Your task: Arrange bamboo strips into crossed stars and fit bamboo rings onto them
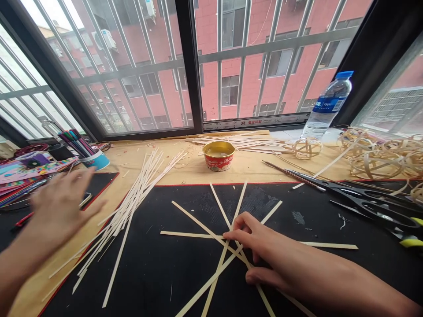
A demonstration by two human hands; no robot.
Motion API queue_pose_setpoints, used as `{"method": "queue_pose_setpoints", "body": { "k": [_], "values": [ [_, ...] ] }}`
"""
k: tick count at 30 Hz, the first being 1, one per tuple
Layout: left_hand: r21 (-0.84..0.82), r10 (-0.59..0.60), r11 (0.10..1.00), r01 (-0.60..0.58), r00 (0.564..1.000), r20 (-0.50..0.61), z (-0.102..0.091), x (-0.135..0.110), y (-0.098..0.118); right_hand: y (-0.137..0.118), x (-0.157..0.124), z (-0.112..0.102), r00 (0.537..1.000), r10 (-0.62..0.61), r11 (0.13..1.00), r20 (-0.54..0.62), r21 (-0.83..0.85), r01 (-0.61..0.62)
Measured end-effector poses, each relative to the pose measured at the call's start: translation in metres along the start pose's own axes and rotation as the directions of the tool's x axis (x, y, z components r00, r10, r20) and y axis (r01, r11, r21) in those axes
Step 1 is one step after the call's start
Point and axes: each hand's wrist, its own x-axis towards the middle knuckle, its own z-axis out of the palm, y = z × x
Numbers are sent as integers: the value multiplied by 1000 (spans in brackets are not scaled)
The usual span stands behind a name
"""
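Observation:
Several thin, pale bamboo strips [193,234] lie crossed like a star on the black mat. My right hand [264,248] rests over their crossing, fingers bent and fingertips pressing the strips down, with the thumb lower and apart. The exact contact beneath its fingers is hidden. My left hand [61,207], smeared by motion, is raised at the left with its fingers stretched and thumb out; nothing shows in it. Between the hands, nearer the left one, lies a loose bundle of bamboo strips [132,202], fanned out over the mat's left edge.
Behind the star stands a red tin [218,160] holding liquid. Black scissors [360,198] lie at the right, near woven bamboo balls [373,160] and a water bottle [327,108]. A pen cup [95,159] stands at the left. More strips [244,141] lie below the window.

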Motion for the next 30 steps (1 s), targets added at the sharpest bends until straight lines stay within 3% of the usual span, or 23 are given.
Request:
{"method": "queue_pose_setpoints", "body": {
  "k": [1,2,4,7,10,13,16,23,30],
  "values": [
    [-115,187,974,-196,979,-82,-11,-12,32,0,0,0,1000,0,1000,2,0,0],
    [-211,348,900,-381,921,-176,-18,-25,62,1,0,0,1000,-3,1000,1,0,3],
    [-337,580,722,-605,794,-183,-25,-50,115,2,0,1,1000,-10,1000,1,0,10],
    [-510,754,537,-672,653,-66,-24,-76,163,4,2,2,999,-43,999,-19,5,43],
    [-599,823,494,-630,561,88,-25,-82,180,7,4,3,996,-82,997,-38,13,82],
    [-620,819,524,-584,547,176,-28,-78,182,8,3,3,996,-84,996,-34,29,85],
    [-594,812,542,-594,552,189,-27,-76,184,7,2,2,997,-72,996,-37,53,74],
    [-500,824,432,-751,554,-121,-5,-78,188,10,5,4,993,-100,986,-67,129,108],
    [-479,816,384,-790,533,-225,28,-82,184,16,8,8,995,-78,975,-58,206,88]
  ]
}}
